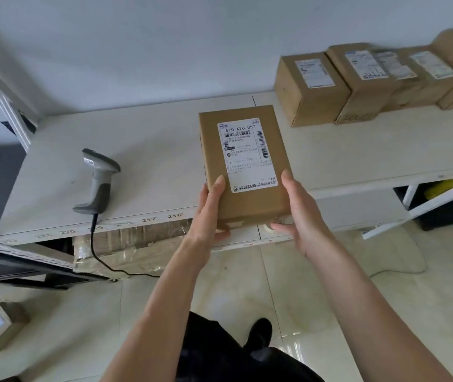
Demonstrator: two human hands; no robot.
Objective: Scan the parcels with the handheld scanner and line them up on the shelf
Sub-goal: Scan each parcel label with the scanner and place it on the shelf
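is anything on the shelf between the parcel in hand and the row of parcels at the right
Nothing visible: the shelf is bare between the held parcel and the row of parcels. The scanner lies on the other side.

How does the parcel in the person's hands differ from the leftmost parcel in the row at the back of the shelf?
The held parcel is flat and slim; the leftmost row parcel is blockier and taller. The held parcel is gripped at its near end by the left hand and right hand; the row parcel stands untouched against its neighbour. The held parcel's label is sharp, the row parcel's smaller and blurrier. Both are brown cardboard with white labels facing up.
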